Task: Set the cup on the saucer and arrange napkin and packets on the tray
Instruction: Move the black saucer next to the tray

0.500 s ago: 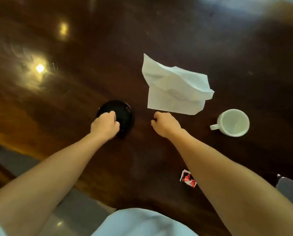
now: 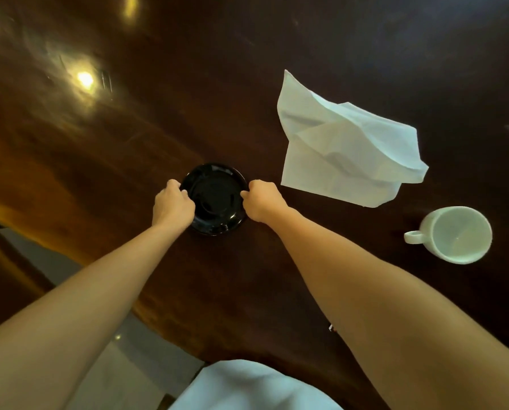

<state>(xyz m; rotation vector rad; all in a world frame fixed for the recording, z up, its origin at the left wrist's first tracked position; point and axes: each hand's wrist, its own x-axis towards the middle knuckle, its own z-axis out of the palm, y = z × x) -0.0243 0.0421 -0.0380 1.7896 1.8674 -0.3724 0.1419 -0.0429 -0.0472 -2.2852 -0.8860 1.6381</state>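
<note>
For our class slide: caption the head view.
Left hand and right hand grip the saucer; napkin and cup wait nearby.

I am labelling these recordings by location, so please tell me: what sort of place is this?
Probably a café or a dining room, though a home is also possible. A polished dark wooden table carries a black saucer, an empty white cup and a white napkin, like a coffee service being set.

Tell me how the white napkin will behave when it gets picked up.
The napkin will probably go floppy: it already lies creased and folded over itself. It looks thin, so likely light and apt to unfold if lifted by one corner. On the glossy table it may slide rather than bunch when pushed.
</note>
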